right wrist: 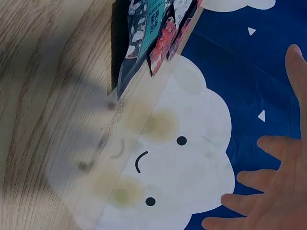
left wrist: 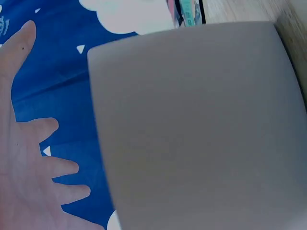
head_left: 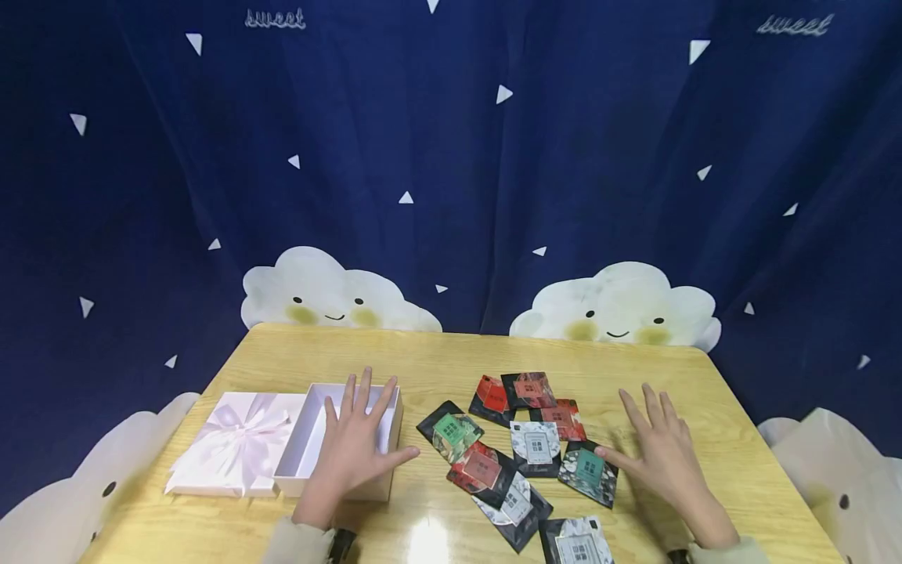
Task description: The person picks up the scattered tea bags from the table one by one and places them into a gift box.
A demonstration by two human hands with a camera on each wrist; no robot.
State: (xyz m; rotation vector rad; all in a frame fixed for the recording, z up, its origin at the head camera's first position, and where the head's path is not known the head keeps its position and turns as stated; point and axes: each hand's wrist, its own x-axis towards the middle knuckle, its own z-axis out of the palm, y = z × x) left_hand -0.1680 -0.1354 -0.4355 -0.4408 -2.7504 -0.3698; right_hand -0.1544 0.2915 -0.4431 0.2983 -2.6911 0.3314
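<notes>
My left hand [head_left: 357,445] is spread above an uncovered white box [head_left: 296,450], holding nothing. In the left wrist view the side of the box [left wrist: 196,129] fills the middle, with the spread left hand [left wrist: 29,172] at the left edge. My right hand [head_left: 662,454] hovers with fingers apart on the right, its thumb by a packet with a teal label [head_left: 589,472]. That packet [right wrist: 152,24] also shows at the top of the right wrist view. Several more flat packets lie loosely in the middle, among them one with a green label [head_left: 449,429] and a white one [head_left: 537,446].
A white lid with a pale ribbon bow [head_left: 243,439] lies left of the box, against it. Everything rests on a wooden table [head_left: 437,356]. A dark blue curtain [head_left: 395,125] with clouds and triangles hangs behind. One packet [head_left: 578,542] is cut off at the bottom edge.
</notes>
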